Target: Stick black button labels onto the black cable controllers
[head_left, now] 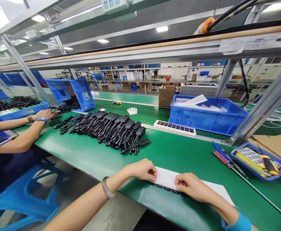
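A white strip (167, 176) lies over a row of small black rounded pieces (166, 188) near the table's front edge. My left hand (145, 170) pinches the strip's left end, its fingers closed. At the other end my right hand (189, 186) is closed on the strip too, thumb and fingers together. Only the front edges of the black pieces show; the rest is hidden under the strip. Partly beneath my right forearm is another white sheet (219, 190). Beyond my left hand, a big heap of black cables with flat black housings (106, 128) covers the table.
A blue bin (193, 117) stands behind a white tray of dark pieces (175, 127). On the right are screwdrivers (227, 160) and a small blue basket (280, 168). At left a co-worker's hands (45, 115) handle cables before a tipped blue crate (86, 94).
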A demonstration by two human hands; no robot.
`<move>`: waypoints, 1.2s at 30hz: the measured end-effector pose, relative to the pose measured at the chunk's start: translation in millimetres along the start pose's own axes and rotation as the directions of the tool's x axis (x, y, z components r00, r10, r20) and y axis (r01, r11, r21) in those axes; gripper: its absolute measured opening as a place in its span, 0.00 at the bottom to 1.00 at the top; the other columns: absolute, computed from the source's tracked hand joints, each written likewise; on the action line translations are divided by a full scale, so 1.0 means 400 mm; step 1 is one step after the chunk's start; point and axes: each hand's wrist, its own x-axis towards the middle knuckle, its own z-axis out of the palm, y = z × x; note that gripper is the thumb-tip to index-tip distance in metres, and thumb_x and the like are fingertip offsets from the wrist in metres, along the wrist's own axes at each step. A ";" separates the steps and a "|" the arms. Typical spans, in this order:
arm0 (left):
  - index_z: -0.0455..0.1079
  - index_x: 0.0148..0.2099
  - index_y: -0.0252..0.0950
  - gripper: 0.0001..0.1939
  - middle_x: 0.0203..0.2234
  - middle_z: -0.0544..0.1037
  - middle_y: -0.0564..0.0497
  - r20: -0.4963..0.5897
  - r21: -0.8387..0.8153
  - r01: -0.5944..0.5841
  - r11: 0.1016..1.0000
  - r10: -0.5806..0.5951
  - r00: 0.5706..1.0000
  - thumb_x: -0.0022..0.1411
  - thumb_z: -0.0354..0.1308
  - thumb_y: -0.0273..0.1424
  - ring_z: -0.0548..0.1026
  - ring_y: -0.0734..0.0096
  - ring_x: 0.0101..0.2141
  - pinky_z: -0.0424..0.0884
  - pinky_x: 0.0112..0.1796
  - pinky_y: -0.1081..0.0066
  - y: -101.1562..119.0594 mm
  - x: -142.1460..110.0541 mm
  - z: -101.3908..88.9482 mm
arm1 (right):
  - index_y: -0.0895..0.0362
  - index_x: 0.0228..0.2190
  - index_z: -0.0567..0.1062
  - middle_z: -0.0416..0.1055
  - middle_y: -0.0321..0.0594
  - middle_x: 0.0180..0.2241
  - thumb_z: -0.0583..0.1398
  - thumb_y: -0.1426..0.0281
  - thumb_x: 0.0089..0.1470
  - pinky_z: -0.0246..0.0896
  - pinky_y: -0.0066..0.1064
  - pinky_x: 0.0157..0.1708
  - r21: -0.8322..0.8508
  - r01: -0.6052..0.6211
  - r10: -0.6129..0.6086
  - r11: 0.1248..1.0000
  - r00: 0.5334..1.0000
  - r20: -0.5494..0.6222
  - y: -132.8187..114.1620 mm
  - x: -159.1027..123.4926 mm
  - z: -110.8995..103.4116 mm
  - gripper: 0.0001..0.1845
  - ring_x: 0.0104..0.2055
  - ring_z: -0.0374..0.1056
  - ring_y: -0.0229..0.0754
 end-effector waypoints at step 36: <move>0.70 0.34 0.36 0.03 0.31 0.78 0.47 -0.006 0.139 0.042 0.989 -0.042 0.999 0.58 0.56 0.29 0.76 0.59 0.34 0.62 0.29 0.71 0.089 0.092 0.004 | 0.54 0.28 0.73 0.73 0.37 0.29 0.55 0.74 0.53 0.54 0.27 0.31 -0.235 0.052 -0.048 0.971 0.999 0.025 0.050 -0.058 -0.091 0.07 0.32 0.66 0.41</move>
